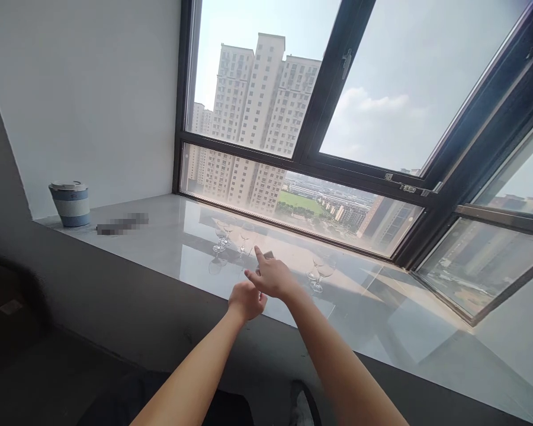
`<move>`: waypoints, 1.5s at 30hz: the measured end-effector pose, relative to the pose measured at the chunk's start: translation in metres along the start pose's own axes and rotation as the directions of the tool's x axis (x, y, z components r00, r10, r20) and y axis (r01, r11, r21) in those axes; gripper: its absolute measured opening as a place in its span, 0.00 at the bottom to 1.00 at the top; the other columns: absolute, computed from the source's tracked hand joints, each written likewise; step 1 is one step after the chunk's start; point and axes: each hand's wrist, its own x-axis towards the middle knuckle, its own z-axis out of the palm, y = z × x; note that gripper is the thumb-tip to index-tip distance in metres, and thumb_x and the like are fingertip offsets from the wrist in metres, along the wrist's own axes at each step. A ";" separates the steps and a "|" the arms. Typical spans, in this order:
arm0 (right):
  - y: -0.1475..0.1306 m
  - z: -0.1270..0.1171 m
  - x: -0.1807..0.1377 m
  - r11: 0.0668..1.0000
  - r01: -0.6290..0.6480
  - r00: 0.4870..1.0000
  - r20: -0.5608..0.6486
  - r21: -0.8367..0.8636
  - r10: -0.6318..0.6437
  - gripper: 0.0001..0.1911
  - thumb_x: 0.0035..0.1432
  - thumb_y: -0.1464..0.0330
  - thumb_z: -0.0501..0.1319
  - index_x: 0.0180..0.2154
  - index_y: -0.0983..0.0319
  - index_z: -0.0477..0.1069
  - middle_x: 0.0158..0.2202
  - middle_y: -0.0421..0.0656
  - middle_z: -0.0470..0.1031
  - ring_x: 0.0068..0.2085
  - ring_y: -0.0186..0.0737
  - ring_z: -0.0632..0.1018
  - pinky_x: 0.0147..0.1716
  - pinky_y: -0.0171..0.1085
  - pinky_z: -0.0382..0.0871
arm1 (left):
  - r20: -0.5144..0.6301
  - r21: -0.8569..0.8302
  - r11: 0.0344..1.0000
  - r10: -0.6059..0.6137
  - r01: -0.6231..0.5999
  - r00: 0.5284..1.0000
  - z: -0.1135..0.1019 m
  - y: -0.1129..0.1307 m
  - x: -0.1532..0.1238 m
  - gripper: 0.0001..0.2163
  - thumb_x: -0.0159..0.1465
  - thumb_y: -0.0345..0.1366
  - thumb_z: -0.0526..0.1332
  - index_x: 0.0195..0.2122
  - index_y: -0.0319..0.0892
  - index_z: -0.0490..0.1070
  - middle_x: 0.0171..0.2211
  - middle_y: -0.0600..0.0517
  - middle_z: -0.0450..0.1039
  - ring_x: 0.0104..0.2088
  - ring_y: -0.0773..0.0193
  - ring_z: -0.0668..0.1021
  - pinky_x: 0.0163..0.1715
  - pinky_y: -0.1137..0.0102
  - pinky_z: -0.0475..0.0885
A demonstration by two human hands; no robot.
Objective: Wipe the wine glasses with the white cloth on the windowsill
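Observation:
My left hand [246, 300] is closed in a loose fist just above the sill's front edge. Whatever lies inside its fingers is hidden. Just above and touching or nearly touching it is my right hand [273, 277], its index finger and thumb stretched forward. A small grey thing [269, 255] shows behind the right hand's knuckles, seemingly held; its kind is unclear. Clear stemmed glasses stand on both sides: a left group with a front glass [219, 241] and another glass [244, 234] nearest the hands, and a right pair with a larger glass [325, 267].
The glossy grey windowsill [160, 254] runs across the view, with its front edge below my hands. At its left end stands a lidded blue-and-white cup [71, 204], beside a blurred dark object [122, 223]. Dark-framed windows [240, 163] close off the back.

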 end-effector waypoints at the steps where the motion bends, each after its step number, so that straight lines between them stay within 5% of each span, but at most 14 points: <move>1: -0.001 0.000 0.000 1.000 -0.007 1.000 -0.001 -0.013 0.007 0.42 0.61 0.48 0.46 0.67 0.66 0.40 0.36 0.50 0.76 0.37 0.46 0.76 0.32 0.36 0.60 | 0.002 -0.001 1.000 -0.003 0.004 1.000 -0.001 0.000 0.000 0.18 0.61 0.38 0.52 0.51 0.39 0.68 0.38 0.41 0.75 0.39 0.52 0.77 0.39 0.63 0.68; 16: 0.008 0.032 0.002 0.983 -0.023 0.962 -0.271 -0.180 -0.027 0.36 0.64 0.49 0.42 0.65 0.63 0.51 0.30 0.49 0.75 0.34 0.44 0.77 0.34 0.37 0.65 | -0.004 -0.050 0.999 0.008 -0.008 1.000 -0.002 -0.001 -0.002 0.12 0.61 0.37 0.52 0.37 0.37 0.72 0.36 0.42 0.75 0.38 0.53 0.77 0.38 0.63 0.68; 27: 0.029 0.061 0.004 0.967 0.247 0.737 -0.661 0.062 -0.145 0.23 0.67 0.62 0.45 0.57 0.65 0.64 0.43 0.52 0.76 0.45 0.44 0.76 0.41 0.39 0.70 | -0.050 -0.038 0.999 0.034 -0.036 0.998 0.004 -0.004 -0.003 0.13 0.61 0.36 0.51 0.38 0.36 0.72 0.35 0.40 0.75 0.38 0.52 0.77 0.37 0.62 0.69; 32: 0.036 0.058 0.004 0.956 0.254 0.709 -0.700 0.146 -0.081 0.21 0.66 0.61 0.47 0.55 0.63 0.64 0.46 0.51 0.75 0.45 0.42 0.77 0.42 0.39 0.71 | -0.071 -0.064 0.998 0.024 -0.028 0.997 0.005 -0.004 -0.003 0.12 0.61 0.35 0.51 0.39 0.38 0.71 0.35 0.41 0.75 0.37 0.53 0.77 0.36 0.62 0.70; 40: 0.040 0.049 0.006 0.976 0.187 0.644 -0.764 0.115 -0.034 0.21 0.65 0.61 0.49 0.54 0.65 0.66 0.29 0.44 0.77 0.29 0.36 0.76 0.30 0.32 0.66 | -0.081 -0.056 0.998 0.036 -0.041 0.996 0.008 -0.006 -0.002 0.11 0.61 0.34 0.51 0.38 0.38 0.71 0.34 0.42 0.74 0.36 0.54 0.77 0.36 0.64 0.69; 45: 0.047 0.031 0.008 0.966 0.054 0.532 -0.826 0.254 0.187 0.23 0.65 0.59 0.47 0.52 0.64 0.67 0.18 0.37 0.69 0.19 0.31 0.68 0.23 0.29 0.59 | -0.063 -0.104 0.994 0.019 -0.025 0.998 0.010 -0.008 -0.001 0.12 0.62 0.35 0.51 0.40 0.40 0.71 0.35 0.44 0.75 0.38 0.55 0.77 0.38 0.65 0.68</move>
